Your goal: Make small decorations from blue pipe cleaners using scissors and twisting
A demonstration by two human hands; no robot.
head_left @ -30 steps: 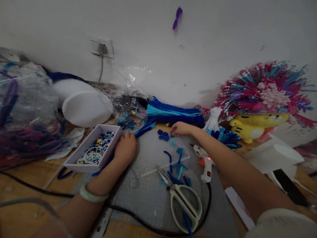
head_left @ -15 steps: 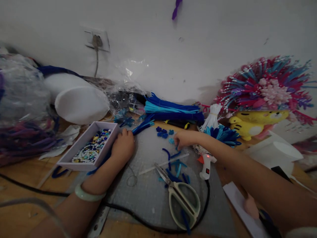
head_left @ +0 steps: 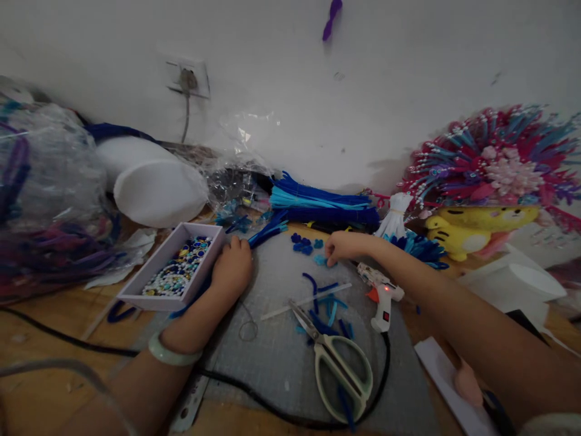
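My left hand [head_left: 232,270] is curled into a loose fist on the grey cutting mat [head_left: 281,357], pressed against the side of a white tray of beads [head_left: 177,270]. Dark blue pipe cleaner ends [head_left: 267,232] stick out past its fingers. My right hand [head_left: 341,246] reaches across the mat, fingertips pinched down on a small light blue pipe cleaner flower [head_left: 321,260]. Several small dark blue flowers [head_left: 303,243] lie just left of it. Cut blue pipe cleaner bits [head_left: 324,300] lie nearer me on the mat.
Scissors [head_left: 336,360] lie on the mat beside a white glue gun [head_left: 381,293] with a red light. Bundles of blue pipe cleaners [head_left: 318,203] line the wall. A yellow plush toy [head_left: 472,233], a pink and blue headdress [head_left: 494,160], white foam forms [head_left: 157,191] and plastic bags [head_left: 49,200] surround the mat.
My right hand drew back toward the cut pieces, then moved out again to the light blue flower. My left hand has stayed by the bead tray.
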